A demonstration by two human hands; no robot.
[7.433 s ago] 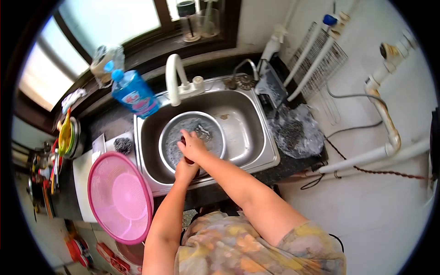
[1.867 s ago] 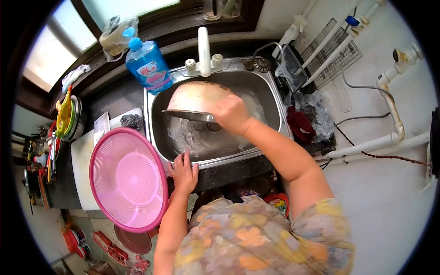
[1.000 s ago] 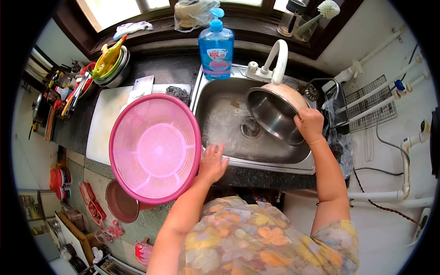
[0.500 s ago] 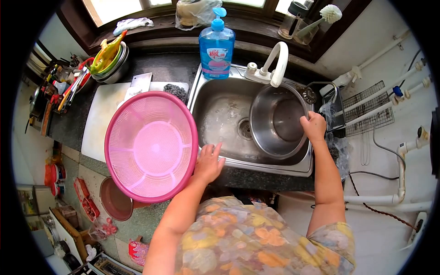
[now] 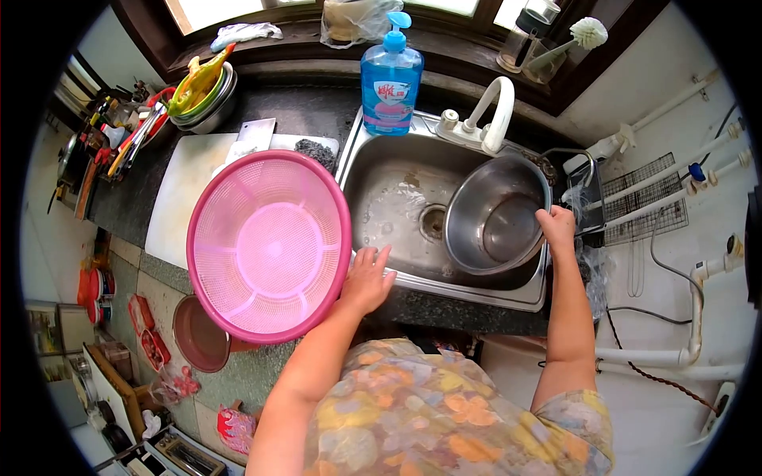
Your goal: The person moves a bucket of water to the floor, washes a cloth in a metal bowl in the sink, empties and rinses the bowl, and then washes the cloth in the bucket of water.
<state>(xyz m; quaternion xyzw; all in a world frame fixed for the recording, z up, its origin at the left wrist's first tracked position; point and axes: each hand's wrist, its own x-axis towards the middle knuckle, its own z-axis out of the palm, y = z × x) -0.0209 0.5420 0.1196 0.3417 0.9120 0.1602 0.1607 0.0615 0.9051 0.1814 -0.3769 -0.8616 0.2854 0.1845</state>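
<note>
In the sink [image 5: 389, 190] a stainless steel basin [image 5: 484, 214] stands tilted, its open side facing up. My right hand [image 5: 558, 228] grips the basin's right rim, thumb over the edge. My left hand [image 5: 367, 282] rests at the sink's front left edge with fingers apart. It lies against or just beside the rim of a pink plastic colander [image 5: 278, 247]; whether it presses on the colander I cannot tell. The colander sits on the counter left of the sink, partly over a white cutting board [image 5: 178, 186], and shows nothing inside.
A blue soap pump bottle [image 5: 391, 87] stands behind the sink, left of the white faucet [image 5: 498, 115]. A cleaver [image 5: 252, 136] and a dark scouring pad [image 5: 316, 152] lie behind the colander. Stacked bowls [image 5: 208, 103] stand further left. Pipes and a wire rack [image 5: 639, 198] line the right wall.
The basin has tipped to a different angle in the sink, with my right hand still on its rim. The whole view has shifted slightly. My left hand stays at the sink's edge.
</note>
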